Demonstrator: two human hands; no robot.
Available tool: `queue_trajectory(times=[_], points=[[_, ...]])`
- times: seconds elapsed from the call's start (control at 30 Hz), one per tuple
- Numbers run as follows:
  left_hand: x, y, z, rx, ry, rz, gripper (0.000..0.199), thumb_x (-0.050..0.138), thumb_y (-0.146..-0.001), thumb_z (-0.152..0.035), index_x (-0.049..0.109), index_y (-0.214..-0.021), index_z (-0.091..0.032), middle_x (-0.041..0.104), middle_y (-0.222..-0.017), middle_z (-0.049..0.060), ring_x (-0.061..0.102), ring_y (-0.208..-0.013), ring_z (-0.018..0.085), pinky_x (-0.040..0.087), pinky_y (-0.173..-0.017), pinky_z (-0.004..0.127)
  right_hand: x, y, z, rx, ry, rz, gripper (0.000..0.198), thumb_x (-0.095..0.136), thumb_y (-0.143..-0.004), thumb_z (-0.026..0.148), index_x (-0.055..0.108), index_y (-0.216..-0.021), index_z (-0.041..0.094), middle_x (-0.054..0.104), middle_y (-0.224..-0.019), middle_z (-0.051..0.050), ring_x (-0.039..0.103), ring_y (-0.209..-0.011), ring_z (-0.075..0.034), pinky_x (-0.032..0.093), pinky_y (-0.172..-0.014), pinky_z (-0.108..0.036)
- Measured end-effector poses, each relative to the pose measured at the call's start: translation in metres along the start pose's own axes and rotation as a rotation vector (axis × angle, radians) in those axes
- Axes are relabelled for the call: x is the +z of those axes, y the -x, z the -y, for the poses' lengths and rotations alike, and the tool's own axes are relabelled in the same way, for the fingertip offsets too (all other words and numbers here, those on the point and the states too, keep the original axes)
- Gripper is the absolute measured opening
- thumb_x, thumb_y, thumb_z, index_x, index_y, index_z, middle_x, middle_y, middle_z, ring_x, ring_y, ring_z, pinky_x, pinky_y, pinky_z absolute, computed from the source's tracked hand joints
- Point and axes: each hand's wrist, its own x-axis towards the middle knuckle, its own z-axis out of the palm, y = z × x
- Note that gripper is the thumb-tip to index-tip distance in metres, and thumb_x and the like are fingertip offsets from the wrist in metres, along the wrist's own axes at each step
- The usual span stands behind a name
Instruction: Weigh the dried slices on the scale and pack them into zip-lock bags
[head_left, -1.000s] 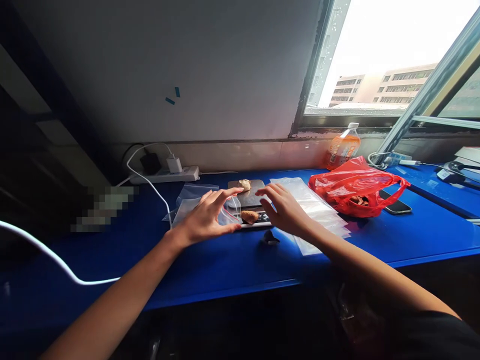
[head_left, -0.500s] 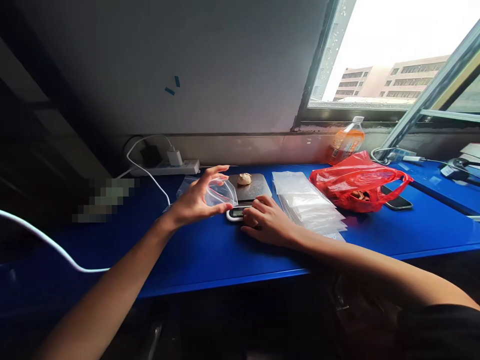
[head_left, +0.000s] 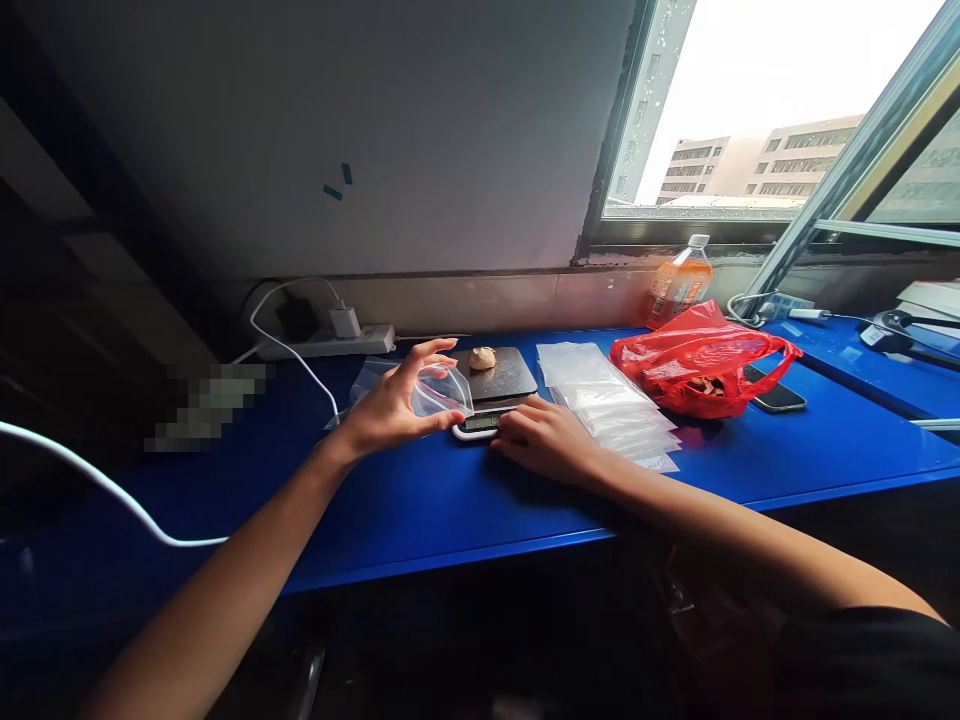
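My left hand (head_left: 401, 400) holds a clear zip-lock bag (head_left: 442, 388), its thumb and fingers apart with the bag's mouth spread between them. Just right of it is a digital scale (head_left: 514, 372) with a metal plate and a small display at the front. One pale, lumpy, roundish piece (head_left: 482, 357), its kind unclear, rests on the plate. My right hand (head_left: 544, 437) lies at the front right of the scale, fingers curled against the panel beside the display. Its fingertips are partly hidden.
A stack of clear plastic bags (head_left: 600, 395) lies right of the scale. Beyond are a red plastic bag (head_left: 694, 365), a phone (head_left: 780, 393) and an orange drink bottle (head_left: 682, 280). A power strip (head_left: 367, 340) with white cables stands at the back left of the blue table (head_left: 450, 500).
My right hand has shifted slightly right along the scale's panel, its fingers more curled, uncovering more of the display. My left hand keeps its hold on the bag. The view has turned slightly.
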Motion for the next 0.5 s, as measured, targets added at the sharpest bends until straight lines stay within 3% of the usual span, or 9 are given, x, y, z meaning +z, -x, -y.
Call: queue_trajectory(times=[0.13,0.23,0.5], points=[[0.000,0.001,-0.002,0.020,0.010,-0.005,0.087,0.078,-0.069,-0.054,0.036,-0.142,-0.031,0.060,-0.129,0.012,0.060,-0.119,0.032,0.056,-0.091,0.047,-0.008,0.018,0.001,-0.033,-0.088,0.073,0.022,0.066,-0.087,0.042,0.065,-0.090,0.020,0.066,-0.081,-0.002,0.055,-0.081,-0.017,0.039,-0.066,-0.027],[0.001,0.001,-0.003,0.015,-0.013,0.018,0.088,0.078,-0.069,-0.053,0.035,-0.142,-0.031,0.059,-0.130,0.011,0.059,-0.120,0.032,0.056,-0.092,0.046,-0.008,0.021,0.001,-0.023,-0.125,0.083,0.024,0.068,-0.085,0.044,0.065,-0.086,0.020,0.065,-0.078,-0.002,0.056,-0.079,-0.017,0.040,-0.065,-0.027],[0.002,0.002,-0.001,0.037,0.042,0.052,0.088,0.078,-0.070,-0.052,0.033,-0.143,-0.033,0.058,-0.131,0.010,0.057,-0.123,0.031,0.051,-0.100,0.051,0.000,0.019,-0.004,0.088,-0.194,-0.050,0.014,0.070,-0.084,0.032,0.067,-0.081,0.018,0.062,-0.071,-0.002,0.058,-0.070,-0.014,0.044,-0.063,-0.023]])
